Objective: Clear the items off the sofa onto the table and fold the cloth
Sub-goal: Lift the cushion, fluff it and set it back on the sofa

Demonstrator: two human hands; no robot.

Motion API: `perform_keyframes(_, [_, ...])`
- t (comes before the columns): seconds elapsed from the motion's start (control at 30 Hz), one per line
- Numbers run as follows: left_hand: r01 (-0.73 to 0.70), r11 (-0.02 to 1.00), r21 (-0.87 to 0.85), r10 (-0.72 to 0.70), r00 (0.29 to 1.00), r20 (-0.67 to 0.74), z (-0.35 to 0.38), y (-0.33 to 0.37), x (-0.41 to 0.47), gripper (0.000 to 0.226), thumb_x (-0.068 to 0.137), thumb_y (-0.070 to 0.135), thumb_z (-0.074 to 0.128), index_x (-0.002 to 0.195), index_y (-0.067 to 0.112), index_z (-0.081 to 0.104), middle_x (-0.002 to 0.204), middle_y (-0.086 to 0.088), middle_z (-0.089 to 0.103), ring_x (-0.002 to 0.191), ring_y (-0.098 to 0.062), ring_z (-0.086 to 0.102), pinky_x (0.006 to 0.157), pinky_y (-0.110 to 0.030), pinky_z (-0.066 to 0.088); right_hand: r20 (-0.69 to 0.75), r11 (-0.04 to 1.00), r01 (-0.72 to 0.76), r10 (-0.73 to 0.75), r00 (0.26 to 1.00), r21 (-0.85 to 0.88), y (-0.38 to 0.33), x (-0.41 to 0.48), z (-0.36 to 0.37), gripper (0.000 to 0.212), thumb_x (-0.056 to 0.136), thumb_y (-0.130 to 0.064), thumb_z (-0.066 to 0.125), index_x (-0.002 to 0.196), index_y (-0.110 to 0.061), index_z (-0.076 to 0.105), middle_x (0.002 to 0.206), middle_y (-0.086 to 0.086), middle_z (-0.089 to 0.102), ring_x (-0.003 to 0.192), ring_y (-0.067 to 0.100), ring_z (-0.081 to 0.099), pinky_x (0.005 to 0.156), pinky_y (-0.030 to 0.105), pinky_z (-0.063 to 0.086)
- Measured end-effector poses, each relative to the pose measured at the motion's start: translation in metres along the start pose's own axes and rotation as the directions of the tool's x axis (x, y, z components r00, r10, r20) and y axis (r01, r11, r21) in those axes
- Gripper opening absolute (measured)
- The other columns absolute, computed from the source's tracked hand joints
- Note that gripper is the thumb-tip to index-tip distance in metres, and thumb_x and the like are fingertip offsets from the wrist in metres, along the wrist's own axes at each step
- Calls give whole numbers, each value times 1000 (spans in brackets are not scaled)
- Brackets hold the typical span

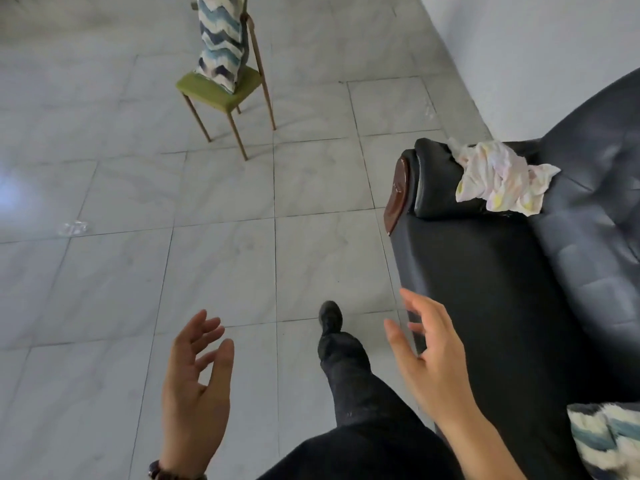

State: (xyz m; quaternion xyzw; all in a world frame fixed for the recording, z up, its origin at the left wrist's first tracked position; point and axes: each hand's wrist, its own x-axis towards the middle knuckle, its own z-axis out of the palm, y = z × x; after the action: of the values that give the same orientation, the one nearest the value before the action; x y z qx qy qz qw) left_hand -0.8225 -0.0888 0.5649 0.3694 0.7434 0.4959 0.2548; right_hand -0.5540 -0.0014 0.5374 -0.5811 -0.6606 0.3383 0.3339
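Looking down, I see the black sofa on my right. My left grip is loose with its fingers spread, and it holds nothing. My right grip is loose too and also holds nothing. It hangs just in front of the sofa's near edge. The crumpled cloth lies on the sofa's far arm, well apart from both grips. A zigzag pillow stands on a green chair. Another pillow lies on the sofa near me.
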Motion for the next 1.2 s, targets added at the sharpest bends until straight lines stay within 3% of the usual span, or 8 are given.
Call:
perform_keyframes(0.2, [39, 998, 43, -34, 995, -91, 15, 24, 170, 43, 86, 31, 57, 125, 47, 47, 120, 14, 62, 112, -1, 60, 83, -6, 47, 107, 997, 46, -52, 993, 57, -46, 190, 63, 44, 95, -51, 56, 135, -43, 43, 129, -31, 45, 116, -3, 52, 85, 15, 49])
perform_keyframes(0.37, [68, 997, 20, -63, 979, -191, 8, 47, 293, 44, 86, 34, 56, 128, 39, 45, 121, 13, 61, 111, 1, 59, 82, -3, 46, 225, 991, 124, -133, 965, 53, -105, 335, 112, 47, 94, -41, 59, 138, -30, 47, 130, -22, 50, 122, 3, 52, 92, 25, 50])
perform_keyframes(0.53, [107, 994, -31, -112, 958, -262, 11, 33, 420, 44, 86, 33, 57, 129, 39, 45, 121, 15, 61, 111, 1, 59, 82, -4, 46, 283, 987, 158, -163, 945, 40, -137, 459, 181, 46, 93, -40, 60, 137, -37, 46, 129, -27, 49, 122, 2, 51, 88, 23, 49])
perform_keyframes(0.73, [80, 995, -51, -90, 967, -240, 8, 14, 623, 44, 86, 30, 57, 129, 33, 46, 121, 9, 61, 111, 0, 59, 82, -5, 46, 241, 985, 173, -162, 957, -26, -182, 618, 286, 48, 93, -37, 59, 139, -26, 47, 127, -17, 51, 118, 1, 52, 89, 23, 50])
perform_keyframes(0.97, [13, 1000, 25, -9, 991, -134, -6, 45, 861, 43, 91, 7, 58, 128, 23, 47, 117, 3, 61, 107, -2, 60, 82, -8, 47, 149, 989, 145, -137, 979, -41, -255, 788, 363, 46, 93, -33, 61, 136, -22, 49, 127, -10, 56, 116, 5, 56, 88, 18, 47])
perform_keyframes(1.2, [-2, 997, 81, 5, 999, -38, 39, 38, 1069, 42, 91, 9, 59, 129, 22, 48, 119, 5, 61, 109, -3, 60, 81, -7, 48, 37, 999, 42, -41, 998, -24, -252, 953, 443, 50, 91, -39, 58, 136, -19, 51, 124, -7, 57, 114, 7, 56, 86, 24, 51])
